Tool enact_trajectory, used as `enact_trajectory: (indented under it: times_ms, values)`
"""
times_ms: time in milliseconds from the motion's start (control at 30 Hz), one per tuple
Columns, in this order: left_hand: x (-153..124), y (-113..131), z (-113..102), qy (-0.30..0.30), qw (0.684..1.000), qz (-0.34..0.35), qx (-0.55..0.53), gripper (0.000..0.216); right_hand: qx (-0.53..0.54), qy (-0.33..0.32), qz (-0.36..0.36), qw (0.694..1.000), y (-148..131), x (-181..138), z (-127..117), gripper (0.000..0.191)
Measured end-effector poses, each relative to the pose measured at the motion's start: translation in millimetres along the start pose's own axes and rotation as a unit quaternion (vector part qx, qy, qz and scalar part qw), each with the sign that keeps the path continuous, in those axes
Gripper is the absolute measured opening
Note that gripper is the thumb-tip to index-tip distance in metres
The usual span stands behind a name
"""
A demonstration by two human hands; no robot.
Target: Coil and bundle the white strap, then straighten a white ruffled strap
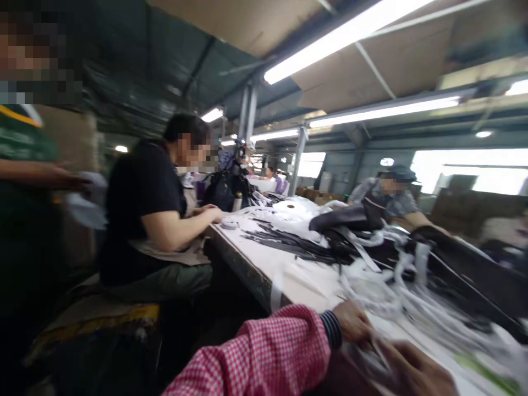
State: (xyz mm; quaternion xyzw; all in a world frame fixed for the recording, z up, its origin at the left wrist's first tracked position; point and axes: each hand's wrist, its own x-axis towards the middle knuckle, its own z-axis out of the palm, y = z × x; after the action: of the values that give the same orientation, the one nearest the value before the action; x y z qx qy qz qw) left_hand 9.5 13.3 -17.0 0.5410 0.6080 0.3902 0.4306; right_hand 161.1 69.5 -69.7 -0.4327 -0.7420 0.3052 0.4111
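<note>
My left hand (352, 322), below a pink checked sleeve with a dark striped cuff, is closed at the table's near edge. Its fingers pinch the edge of a dark brown, leather-like piece (350, 368), where a pale thin strip shows. Close by on the right, my right hand (421, 368) is blurred, its fingers bent around the same piece. Most of that piece lies beyond the lower border of the view. White strips (412, 291) lie in loose loops just past my hands, and dark narrow strips (297, 242) are spread farther up the table.
A long pale table (264, 258) runs away from me. Dark sheets (466, 275) are heaped at right. One person in black (144, 198) sits at the left edge; another in a cap (383, 192) leans across the far side. A third person (28, 181) stands far left.
</note>
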Motion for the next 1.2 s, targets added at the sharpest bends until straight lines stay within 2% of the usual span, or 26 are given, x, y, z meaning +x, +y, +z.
enact_trajectory:
  times_ms: [67, 100, 233, 433, 700, 900, 1033, 1133, 1200]
  values:
    - [5, -7, 8, -0.002, 1.0, -0.003, 0.016, 0.03, 0.079, -0.037, 0.036, 0.996, -4, -23, -18, 0.045]
    - [8, -11, 10, -0.006, 1.0, 0.002, 0.02, 0.026, 0.122, -0.029, 0.038, 0.991, -9, -29, -21, 0.048]
    - [18, -20, 10, -0.037, 0.999, 0.031, 0.024, 0.026, 0.25, -0.065, 0.041, 0.965, -17, -30, -17, 0.047]
    - [14, -16, 3, -0.052, 0.998, 0.039, 0.005, 0.021, 0.3, -0.06, 0.054, 0.95, -7, -31, -12, 0.042]
    - [12, -13, 6, -0.015, 0.998, 0.046, 0.029, 0.016, 0.343, -0.125, 0.07, 0.929, 0, -29, -16, 0.039]
    - [10, -15, 10, 0.009, 0.99, 0.099, 0.103, 0.016, 0.355, -0.193, 0.038, 0.914, 1, -29, -30, 0.036]
    - [7, -16, 13, 0.041, 0.977, 0.137, 0.157, 0.018, 0.345, -0.174, -0.004, 0.922, 2, -30, -26, 0.031]
    - [5, -17, 15, 0.074, 0.966, 0.159, 0.192, 0.017, 0.348, -0.158, -0.002, 0.924, 5, -33, -22, 0.028]
    - [4, -16, 15, 0.076, 0.961, 0.166, 0.205, 0.017, 0.34, -0.153, -0.001, 0.928, 8, -33, -20, 0.028]
